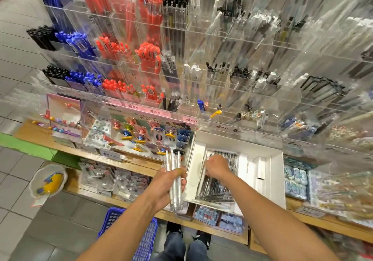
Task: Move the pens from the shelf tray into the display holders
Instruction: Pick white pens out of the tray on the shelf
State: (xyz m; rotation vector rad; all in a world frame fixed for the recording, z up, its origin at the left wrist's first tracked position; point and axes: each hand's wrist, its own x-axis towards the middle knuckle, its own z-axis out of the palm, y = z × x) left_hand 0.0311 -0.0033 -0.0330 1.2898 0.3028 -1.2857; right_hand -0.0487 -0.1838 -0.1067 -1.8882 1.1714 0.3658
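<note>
My left hand (168,182) grips a bundle of clear white pens (175,192), held upright just left of the white tray (272,170). My right hand (217,166) is inside the tray, its curled fingers pinching a white pen (201,182) at the left edge of the pile of wrapped pens (219,190). The clear acrylic display holders (201,75) rise behind the tray, many filled with red, blue, black and clear pens.
A wooden shelf (141,160) carries pin cards, sticker packs and price tags around the tray. A blue basket (139,238) stands on the tiled floor by my feet. A plush toy (49,181) hangs at the lower left.
</note>
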